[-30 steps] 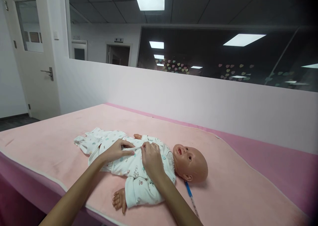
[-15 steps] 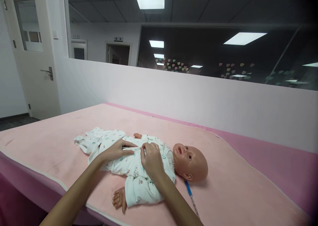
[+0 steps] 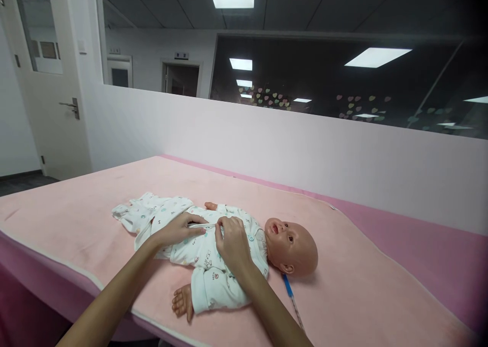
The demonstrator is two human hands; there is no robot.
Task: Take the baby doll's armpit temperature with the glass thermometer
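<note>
A bald baby doll (image 3: 301, 248) lies on its back, head to the right, dressed in a white baby romper (image 3: 183, 255) with small coloured prints. My left hand (image 3: 177, 230) rests on the romper's lower front, thumb and fingers on either side of a raised fabric edge. At the chest, my right hand (image 3: 233, 240) pinches the same edge between thumb and fingers, close to the left fingertips. What fastening lies under the fingers is hidden. One doll hand (image 3: 183, 302) pokes out of the near sleeve. The romper's leg end (image 3: 133, 214) lies loosely to the left.
A pink padded mat (image 3: 362, 286) covers the table. Near the doll's head lies a thin strip with a blue end (image 3: 287, 286), partly behind my right forearm. A white half wall (image 3: 267, 138) with a window above borders the far side; a door (image 3: 57, 108) stands at left.
The view has shifted very slightly. Both hands stay on the romper's front edge in nearly the same pose, and the doll has not visibly moved.
</note>
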